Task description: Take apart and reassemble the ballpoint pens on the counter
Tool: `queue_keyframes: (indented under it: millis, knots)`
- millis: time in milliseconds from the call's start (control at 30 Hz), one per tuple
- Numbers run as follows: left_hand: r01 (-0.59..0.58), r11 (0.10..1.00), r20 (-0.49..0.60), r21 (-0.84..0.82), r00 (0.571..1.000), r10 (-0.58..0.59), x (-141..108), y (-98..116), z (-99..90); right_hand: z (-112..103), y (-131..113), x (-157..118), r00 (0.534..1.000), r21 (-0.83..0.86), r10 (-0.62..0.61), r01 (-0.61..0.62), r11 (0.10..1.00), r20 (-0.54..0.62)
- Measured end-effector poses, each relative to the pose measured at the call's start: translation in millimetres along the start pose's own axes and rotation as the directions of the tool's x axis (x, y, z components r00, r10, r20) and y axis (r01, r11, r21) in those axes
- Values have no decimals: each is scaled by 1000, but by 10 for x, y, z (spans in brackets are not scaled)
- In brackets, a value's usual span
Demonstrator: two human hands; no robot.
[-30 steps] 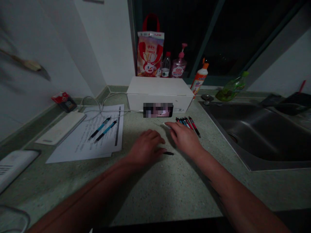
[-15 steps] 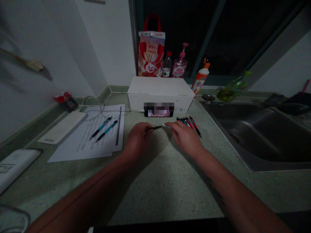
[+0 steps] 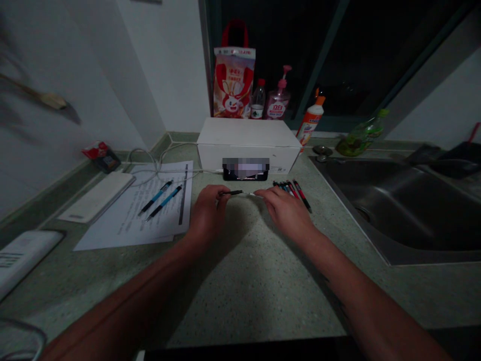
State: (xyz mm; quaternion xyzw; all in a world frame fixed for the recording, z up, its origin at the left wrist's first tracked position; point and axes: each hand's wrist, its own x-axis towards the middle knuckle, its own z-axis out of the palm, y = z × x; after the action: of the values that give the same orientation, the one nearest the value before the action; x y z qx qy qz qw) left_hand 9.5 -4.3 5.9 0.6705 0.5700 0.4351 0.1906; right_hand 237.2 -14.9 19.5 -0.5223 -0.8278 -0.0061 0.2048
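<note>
My left hand (image 3: pixel 209 208) pinches a dark pen part (image 3: pixel 236 192) that points right, above the counter. Opposite it, my right hand (image 3: pixel 287 210) is closed on a thin whitish pen refill (image 3: pixel 248 194), whose tip meets or nearly meets the dark part; whether it is inside cannot be made out. Several red, black and teal pens (image 3: pixel 296 190) lie just beyond my right hand. Two blue-and-black pens (image 3: pixel 164 202) rest on printed paper (image 3: pixel 131 220) to the left.
A phone (image 3: pixel 245 175) with a cable leans against a white box (image 3: pixel 248 133). Behind stand a red bag (image 3: pixel 233 82), a pump bottle (image 3: pixel 278 103) and an orange-white bottle (image 3: pixel 311 120). A steel sink (image 3: pixel 406 205) lies right; a white power bank-like slab (image 3: pixel 97 198) lies left.
My left hand has shifted slightly left and up, and its dark pen part now lines up with the refill, closing the gap. My right hand has hardly moved.
</note>
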Motion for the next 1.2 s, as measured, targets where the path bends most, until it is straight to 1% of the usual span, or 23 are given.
queue_keyframes:
  millis: [133, 233, 267, 333, 433, 500, 567, 667, 800, 867, 967, 1067, 1200]
  knots:
    - [-34, 999, 41, -6, 999, 35, -7, 17, 8, -9, -17, -5, 999, 20, -41, 41, 999, 8]
    - [-65, 997, 138, -34, 988, 69, -18, 54, 20, 12, -29, -10, 996, 82, -91, 90, 993, 10]
    - [-54, 997, 164, -52, 984, 62, -21, 66, 23, 23, -32, -11, 995, 108, -98, 96, 989, 7]
    - [6, 996, 196, -93, 980, 13, -20, 79, 28, 43, -32, -10, 995, 164, -99, 98, 982, -7]
    - [118, 985, 218, -127, 972, -88, -6, 74, 26, 52, -32, -7, 994, 228, -104, 108, 968, -30]
    - [156, 980, 228, -121, 966, -126, 3, 68, 21, 43, -35, -6, 993, 241, -106, 114, 964, -45]
    - [170, 977, 239, -125, 961, -137, 6, 75, 16, 32, -37, -5, 994, 240, -94, 103, 965, -49]
    - [170, 970, 260, -174, 958, -122, 2, 109, 13, 26, -37, -4, 997, 240, -70, 75, 968, -29]
    - [180, 964, 250, -194, 960, -128, -11, 141, 21, 30, -40, -3, 997, 258, -70, 71, 964, -13]
    - [164, 970, 244, -179, 963, -118, -17, 131, 27, 31, -42, -4, 998, 273, -68, 68, 960, -11]
    - [104, 982, 220, -157, 973, -67, -25, 91, 38, 32, -41, -4, 999, 290, -51, 50, 956, -4]
    - [72, 983, 202, -167, 979, -37, -26, 56, 46, 32, -38, -5, 999, 298, -38, 35, 954, 5]
    - [3, 981, 186, -194, 982, 33, -23, 50, 48, 29, -48, -5, 997, 309, -48, 27, 951, 59]
